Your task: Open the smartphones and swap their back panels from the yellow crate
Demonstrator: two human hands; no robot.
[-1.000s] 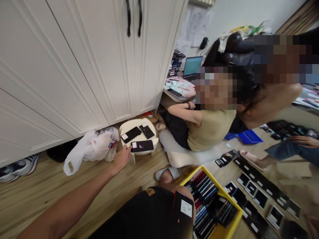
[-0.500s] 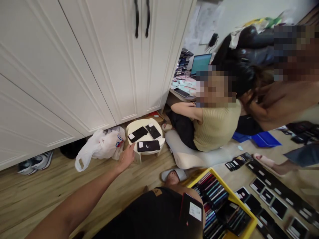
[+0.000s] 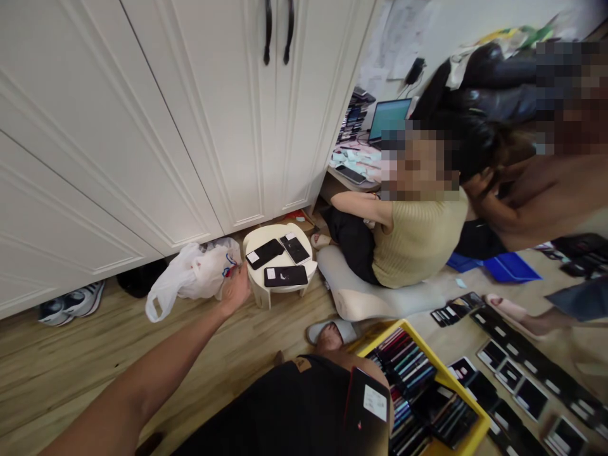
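My left hand point(image 3: 236, 291) reaches forward to the left edge of a small cream stool point(image 3: 259, 239), beside a white plastic bag point(image 3: 194, 272). Its index finger looks stretched out, the other fingers are hard to make out, and nothing shows in it. Three dark smartphones lie on the stool: a labelled one at the front point(image 3: 285, 276), one at the left point(image 3: 265, 254) and one with a pale rim at the back point(image 3: 295, 249). Another phone with a white label point(image 3: 363, 418) rests on my thigh. My right hand is out of the picture.
A yellow crate point(image 3: 430, 351) packed with phones stands right of my leg. Rows of phones and tablets point(image 3: 529, 396) cover the floor at right. A person in a yellow top point(image 3: 418, 244) sits by a low desk with a laptop point(image 3: 389, 117); another sits behind. White cabinets point(image 3: 190, 95) line the left.
My left hand has drawn back slightly to the left, away from the front phone on the stool. The view has shifted a little; the phones stay where they were.
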